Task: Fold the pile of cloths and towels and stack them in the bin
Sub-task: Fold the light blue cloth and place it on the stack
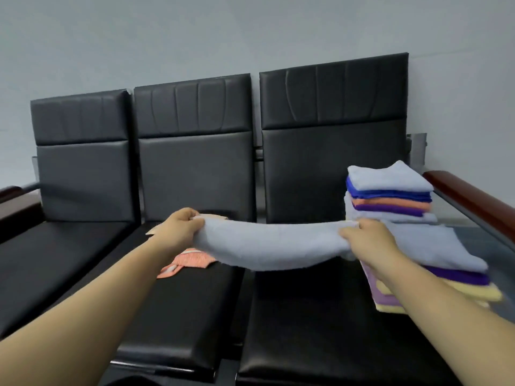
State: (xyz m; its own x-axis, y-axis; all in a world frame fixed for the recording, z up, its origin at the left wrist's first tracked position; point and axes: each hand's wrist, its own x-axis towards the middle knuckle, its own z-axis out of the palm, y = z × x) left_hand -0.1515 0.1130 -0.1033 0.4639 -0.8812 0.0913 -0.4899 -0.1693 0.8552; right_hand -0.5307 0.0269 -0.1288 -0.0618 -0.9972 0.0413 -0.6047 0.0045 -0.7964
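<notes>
A pale blue towel [273,243] hangs stretched between my hands above the black seats. My left hand [178,227] grips its left end and my right hand [365,240] grips its right end. On the right seat stand two piles of folded cloths: a far stack [390,196] with pale blue, dark blue, orange and purple layers, and a near stack [446,263] with a pale blue top over purple and yellow layers. An orange patterned cloth [189,260] lies unfolded on the middle seat, partly hidden behind the towel. No bin is in view.
A row of three black padded seats [178,310] stands against a grey wall. Wooden armrests sit at the far left [11,192] and the far right [473,199]. A glass surface [485,238] lies behind the piles at the right.
</notes>
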